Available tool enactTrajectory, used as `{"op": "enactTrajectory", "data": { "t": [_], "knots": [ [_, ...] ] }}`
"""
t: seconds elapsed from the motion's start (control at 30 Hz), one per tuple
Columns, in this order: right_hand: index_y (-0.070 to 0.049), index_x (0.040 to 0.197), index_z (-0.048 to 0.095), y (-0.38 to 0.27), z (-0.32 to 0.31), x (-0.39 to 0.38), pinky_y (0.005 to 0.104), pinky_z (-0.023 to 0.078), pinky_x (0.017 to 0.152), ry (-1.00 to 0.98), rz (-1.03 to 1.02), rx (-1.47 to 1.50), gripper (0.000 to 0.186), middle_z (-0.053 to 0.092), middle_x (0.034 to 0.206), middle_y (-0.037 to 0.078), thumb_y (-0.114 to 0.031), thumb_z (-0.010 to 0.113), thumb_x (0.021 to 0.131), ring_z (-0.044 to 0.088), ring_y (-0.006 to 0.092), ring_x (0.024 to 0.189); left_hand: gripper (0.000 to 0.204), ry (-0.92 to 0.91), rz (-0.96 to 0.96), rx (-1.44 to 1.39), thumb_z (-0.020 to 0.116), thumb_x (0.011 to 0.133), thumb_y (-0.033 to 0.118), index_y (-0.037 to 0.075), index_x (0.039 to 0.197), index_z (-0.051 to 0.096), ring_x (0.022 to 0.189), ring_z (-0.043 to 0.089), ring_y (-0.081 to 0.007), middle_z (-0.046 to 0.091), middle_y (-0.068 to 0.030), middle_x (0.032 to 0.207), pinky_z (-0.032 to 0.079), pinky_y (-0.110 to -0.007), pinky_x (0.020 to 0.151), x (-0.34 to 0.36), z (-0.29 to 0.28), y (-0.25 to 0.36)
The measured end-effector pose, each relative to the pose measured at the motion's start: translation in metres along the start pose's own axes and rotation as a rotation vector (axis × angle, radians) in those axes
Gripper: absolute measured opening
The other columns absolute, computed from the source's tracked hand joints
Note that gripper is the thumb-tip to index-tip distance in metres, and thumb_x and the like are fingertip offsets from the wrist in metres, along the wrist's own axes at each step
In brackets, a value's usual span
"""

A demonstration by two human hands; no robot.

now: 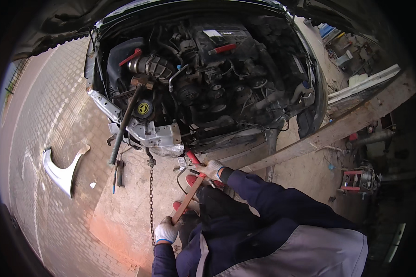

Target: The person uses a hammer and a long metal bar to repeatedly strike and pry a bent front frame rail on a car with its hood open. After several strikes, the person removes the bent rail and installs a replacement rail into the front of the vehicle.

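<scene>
Exposed black engine (217,87), upper centre. Flat brown bar (188,198), lower centre, lower end clasped by left white-gloved hand (166,231). Red cylindrical tool (192,157), centre, apparently gripped by right white-gloved hand (212,169); slackened grasp could drop either onto a red shoe (191,180).

The sleeves (256,187) are navy, the gloves (166,231) whitish, the shoes (191,179) seemingly red.

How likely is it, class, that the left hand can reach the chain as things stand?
Likely yes: the chain runs close by the left hand in this view, with nothing seen between, though that hand holds a brown bar.
</scene>
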State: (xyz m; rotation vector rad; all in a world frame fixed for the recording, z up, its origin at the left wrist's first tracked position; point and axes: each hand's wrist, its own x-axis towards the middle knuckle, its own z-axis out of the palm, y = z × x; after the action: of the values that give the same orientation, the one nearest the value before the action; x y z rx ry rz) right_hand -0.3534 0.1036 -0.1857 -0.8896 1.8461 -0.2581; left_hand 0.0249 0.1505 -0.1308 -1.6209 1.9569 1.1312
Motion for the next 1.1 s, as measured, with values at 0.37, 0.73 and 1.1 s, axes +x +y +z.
{"op": "enactTrajectory", "data": {
  "t": [0.37, 0.73, 1.1],
  "knots": [
    [-0.010, 0.107, 0.072, 0.036, 0.012, -0.085, 0.0270, 0.046, 0.047, -0.108, 0.032, 1.420, 0.051, 0.070, 0.078, 0.006, -0.059, 0.059, 0.108, 0.062, 0.0122, 0.058, 0.053, 0.028, 0.159, 0.015, 0.076, 0.089, 0.054, 0.002, 0.098, 0.077, 0.086, 0.077, -0.0411, 0.076, -0.0234, 0.085, 0.059, -0.049, 0.078, -0.022, -0.050, 0.009],
    [-0.006, 0.134, 0.067, -0.052, 0.099, -0.172, 0.0356, 0.058, 0.092, -0.255, -0.313, 1.278, 0.050, 0.074, 0.115, 0.008, -0.045, 0.074, 0.103, 0.072, 0.0196, 0.107, 0.041, -0.090, 0.382, -0.445, 0.069, 0.103, 0.036, -0.002, 0.088, 0.069, 0.051, 0.060, -0.0149, 0.060, -0.0072, 0.061, 0.050, -0.036, 0.052, -0.032, -0.056, 0.044],
    [-0.004, 0.098, 0.065, -0.017, 0.091, -0.115, 0.0392, 0.056, 0.055, 0.238, 0.078, 1.714, 0.028, 0.062, 0.073, 0.005, -0.028, 0.080, 0.096, 0.065, 0.0198, 0.062, 0.046, -0.146, 0.509, -0.110, 0.058, 0.109, 0.037, -0.006, 0.114, 0.071, 0.079, 0.077, -0.0257, 0.078, -0.0179, 0.086, 0.061, -0.039, 0.076, -0.027, -0.043, -0.001]
  ]
}}
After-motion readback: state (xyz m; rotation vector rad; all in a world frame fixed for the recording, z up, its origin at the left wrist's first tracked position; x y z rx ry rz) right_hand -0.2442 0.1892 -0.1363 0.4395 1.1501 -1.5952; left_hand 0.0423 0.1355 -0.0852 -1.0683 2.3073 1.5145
